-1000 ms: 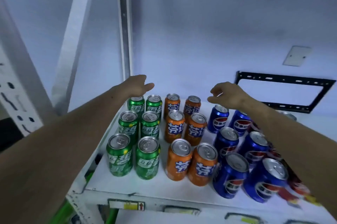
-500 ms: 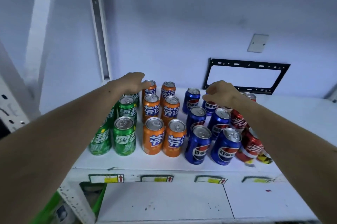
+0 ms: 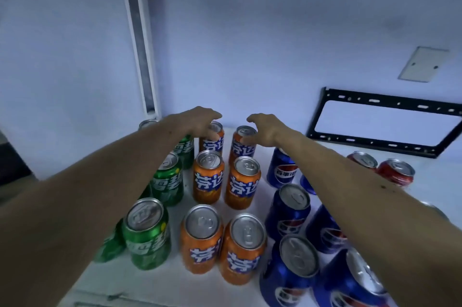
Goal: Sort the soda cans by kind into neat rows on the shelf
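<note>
Item: orange aluminium soda cans with blue-and-white lettering (image 3: 209, 176), six being shown upright in two columns running from the front edge to the back edge of the white shelf (image 3: 250, 291).

Neighbours: green aluminium soda cans (image 3: 167, 183) are being kept toward the left edge; blue aluminium cola cans (image 3: 290, 209) are standing right of the orange block; red aluminium cola cans (image 3: 396, 172) are sitting toward the back right corner.

Hands: the left hand (image 3: 197, 120) is being held over the back-left orange can (image 3: 212, 140), fingers (image 3: 212, 114) spread and curved, thumb apparently touching the can's side. The right hand (image 3: 268, 127) is being held over the back-right orange can (image 3: 243, 144), fingers (image 3: 253, 119) likewise open. Neither can is being gripped.

Handling, as judged: thin metal walls, rigid if full, smooth and probably slippery. Whether the cans are full cannot be told. Grasp is best taken around the mid-body, or at the stiffer top rim from above. Closely packed neighbours are being risked by any sideways nudge; a tipped can is likely to roll.
</note>
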Demonstrator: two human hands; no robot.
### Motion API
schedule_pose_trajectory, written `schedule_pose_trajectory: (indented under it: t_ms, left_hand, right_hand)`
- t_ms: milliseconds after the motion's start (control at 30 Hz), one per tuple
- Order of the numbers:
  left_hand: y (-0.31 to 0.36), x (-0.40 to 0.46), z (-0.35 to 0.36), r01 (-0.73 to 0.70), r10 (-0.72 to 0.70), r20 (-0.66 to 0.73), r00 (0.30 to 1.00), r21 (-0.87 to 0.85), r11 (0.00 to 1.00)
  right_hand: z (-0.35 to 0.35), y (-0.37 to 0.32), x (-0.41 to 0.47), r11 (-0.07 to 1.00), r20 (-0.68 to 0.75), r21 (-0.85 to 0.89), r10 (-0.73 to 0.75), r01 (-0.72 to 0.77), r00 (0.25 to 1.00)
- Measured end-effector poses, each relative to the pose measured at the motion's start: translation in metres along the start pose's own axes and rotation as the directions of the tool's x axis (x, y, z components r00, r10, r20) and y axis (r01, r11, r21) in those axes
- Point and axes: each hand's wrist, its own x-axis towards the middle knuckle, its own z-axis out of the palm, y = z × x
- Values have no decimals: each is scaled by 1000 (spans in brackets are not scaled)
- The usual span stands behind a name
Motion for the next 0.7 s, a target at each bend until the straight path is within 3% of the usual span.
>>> schedule_pose_trajectory:
  t_ms: [567, 700]
  left_hand:
    - [2, 16, -3, -77, 77, 18, 997, -19, 997]
    - [4, 12, -1, -21, 22, 44, 999, -33, 999]
  right_hand:
    - [0, 11, 10, 995, 98, 64, -89, 83, 991]
    - [2, 7, 5, 997, 106, 35, -73, 70, 992]
